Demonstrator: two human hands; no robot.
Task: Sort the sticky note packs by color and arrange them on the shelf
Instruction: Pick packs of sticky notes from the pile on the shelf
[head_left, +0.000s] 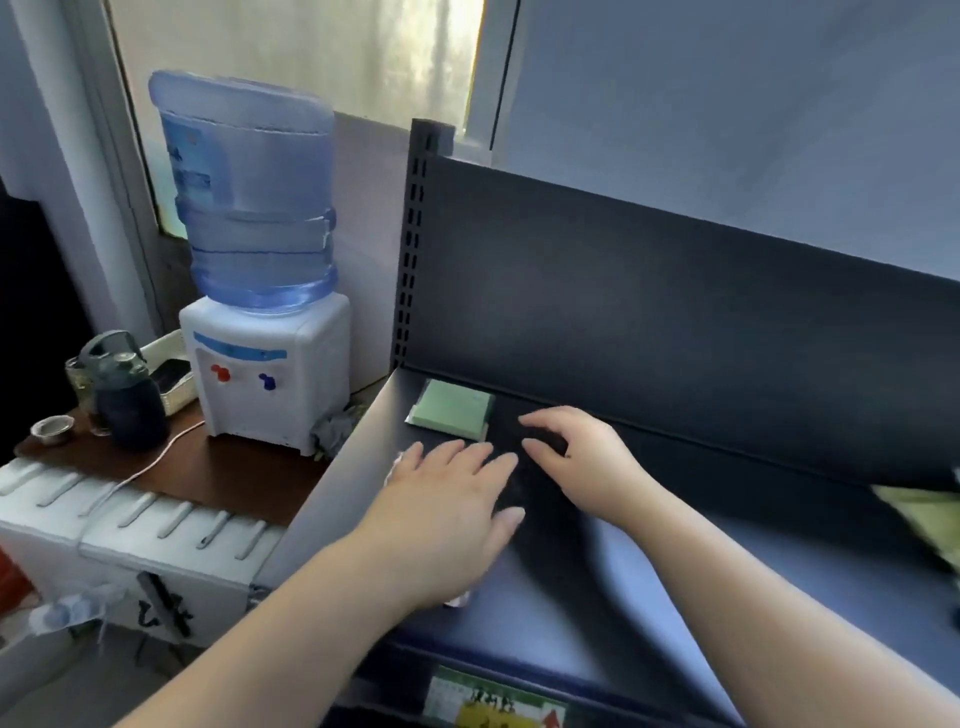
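You're pressing your left hand (457, 499) flat, fingers straight, on a pale pack (393, 466) on the shelf (675, 597). Your right hand (576, 457) is curling, around what I cannot tell. 1 green pack (452, 410) is sitting back-left. Next, probably, sliding the pale one alongside.

Pale green sticky note pack (451, 410) on a dark grey-blue shelf (675, 597).

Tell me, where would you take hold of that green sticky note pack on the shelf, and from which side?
Probably by its two side edges, pinched from above and the front. The green pack lies flat on the shelf with its far edge close to the back panel, so fingers would hardly fit behind it. The sides look free.
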